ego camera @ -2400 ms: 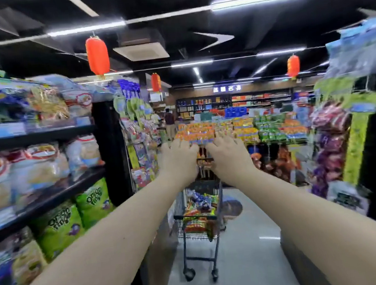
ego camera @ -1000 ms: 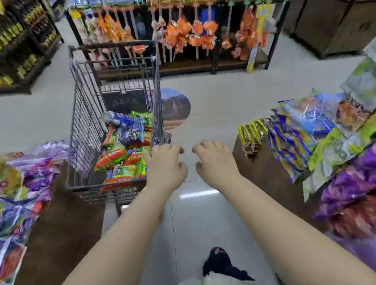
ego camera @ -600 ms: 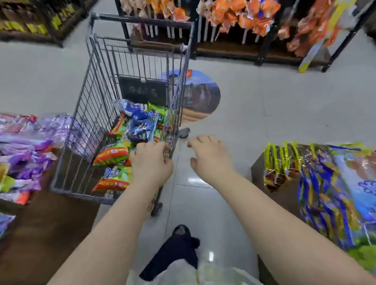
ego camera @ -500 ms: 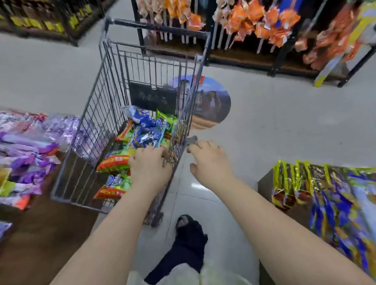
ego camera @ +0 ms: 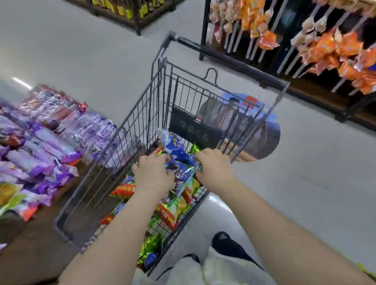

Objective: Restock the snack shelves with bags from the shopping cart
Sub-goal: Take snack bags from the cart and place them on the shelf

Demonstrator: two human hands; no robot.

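Both hands, poised at the near right corner of the black wire shopping cart (ego camera: 190, 129) half a second ago, have now dropped inside it. Left hand (ego camera: 152, 173) and right hand (ego camera: 213, 166) each curl their fingers onto one side of a blue foil snack bag (ego camera: 176, 149), which lies on top of the heap of red, green and orange packets (ego camera: 167, 212) in the cart; it looks like a two-sided pinch, though the fingertips are partly hidden. Pick-up is the step in hand. Next, I judge, the bag needs a clean lift over the wire rim, then a turn toward its matching shelf, perhaps near the purple-packet display (ego camera: 41, 140) on the left.
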